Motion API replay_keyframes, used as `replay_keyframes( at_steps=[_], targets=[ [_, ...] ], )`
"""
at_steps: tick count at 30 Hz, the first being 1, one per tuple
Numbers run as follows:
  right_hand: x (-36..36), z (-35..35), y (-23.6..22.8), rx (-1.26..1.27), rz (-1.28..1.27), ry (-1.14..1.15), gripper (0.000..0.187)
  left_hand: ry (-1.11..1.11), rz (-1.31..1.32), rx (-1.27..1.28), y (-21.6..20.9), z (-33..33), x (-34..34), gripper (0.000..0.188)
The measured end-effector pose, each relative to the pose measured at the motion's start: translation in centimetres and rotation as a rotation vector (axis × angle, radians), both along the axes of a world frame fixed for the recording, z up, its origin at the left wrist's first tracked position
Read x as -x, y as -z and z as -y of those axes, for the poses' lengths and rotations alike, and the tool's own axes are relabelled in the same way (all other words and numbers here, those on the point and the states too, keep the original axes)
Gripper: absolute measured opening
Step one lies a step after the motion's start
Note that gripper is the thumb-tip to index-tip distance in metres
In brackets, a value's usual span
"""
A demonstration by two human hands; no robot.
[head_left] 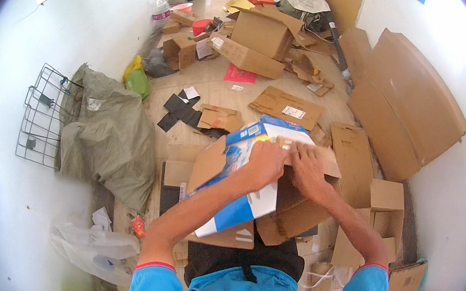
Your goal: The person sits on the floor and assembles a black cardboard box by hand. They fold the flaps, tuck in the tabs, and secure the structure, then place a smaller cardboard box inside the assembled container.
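A blue and white printed cardboard box (239, 211) is tilted in front of me, above my lap, with brown flaps hanging loose at its sides. My left hand (267, 162) is closed on the box's upper edge near the middle. Right beside it, my right hand (307, 165) grips a brown flap (331, 163) on the same edge, its fingers bent over the cardboard. The two hands are close together, knuckles up. Below the right hand the dark inside of the box shows. What the fingertips press on underneath is hidden.
Flattened cardboard (287, 104) and a small open carton (388, 214) lie around me. A large cardboard sheet (407, 103) leans on the right wall. At left are a grey-green sack (112, 136) and a wire rack (44, 116). Farther off stands a big open box (261, 35).
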State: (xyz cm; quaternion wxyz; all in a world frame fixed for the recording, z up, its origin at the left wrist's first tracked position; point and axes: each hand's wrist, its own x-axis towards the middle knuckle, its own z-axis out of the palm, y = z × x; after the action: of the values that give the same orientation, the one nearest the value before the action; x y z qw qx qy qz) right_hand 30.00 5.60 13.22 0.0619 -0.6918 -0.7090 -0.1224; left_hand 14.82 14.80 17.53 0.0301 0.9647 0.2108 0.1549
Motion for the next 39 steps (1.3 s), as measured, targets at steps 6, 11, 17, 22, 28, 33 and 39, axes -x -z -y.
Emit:
replay_keyframes(
  at_steps=[6, 11, 17, 22, 28, 33, 39],
  targets=[
    [0.3, -2.3, 1.1, 0.27, -0.161, -0.185, 0.016, -0.011, -0.09, 0.092, 2.8, 1.7, 0.7, 0.013],
    [-0.1, -1.7, 1.8, 0.376, -0.26, -0.271, 0.018, -0.041, -0.203, 0.144, 4.3, 3.5, 1.6, 0.014],
    [-1.9, -2.5, 1.3, 0.454, -0.456, -0.271, 0.018, -0.016, -0.173, 0.186, 3.9, 4.6, 2.2, 0.017],
    [-4.1, -1.7, 2.3, 0.135, -0.576, -0.346, 0.029, -0.076, -0.091, 0.107, 7.0, 5.3, 3.4, 0.026],
    [-0.9, -2.1, -0.2, 0.291, -0.368, -0.029, 0.033, -0.112, 0.016, 0.099, 6.7, 4.3, 3.8, 0.016],
    [-1.9, -1.9, -1.6, 0.291, -0.634, -0.001, 0.028, -0.088, 0.05, 0.061, 6.4, 4.2, 4.2, 0.021],
    [-2.7, -4.4, -2.2, 0.689, -0.495, -0.012, 0.029, -0.028, -0.093, 0.031, 4.2, 2.8, 1.6, 0.01]
  ],
)
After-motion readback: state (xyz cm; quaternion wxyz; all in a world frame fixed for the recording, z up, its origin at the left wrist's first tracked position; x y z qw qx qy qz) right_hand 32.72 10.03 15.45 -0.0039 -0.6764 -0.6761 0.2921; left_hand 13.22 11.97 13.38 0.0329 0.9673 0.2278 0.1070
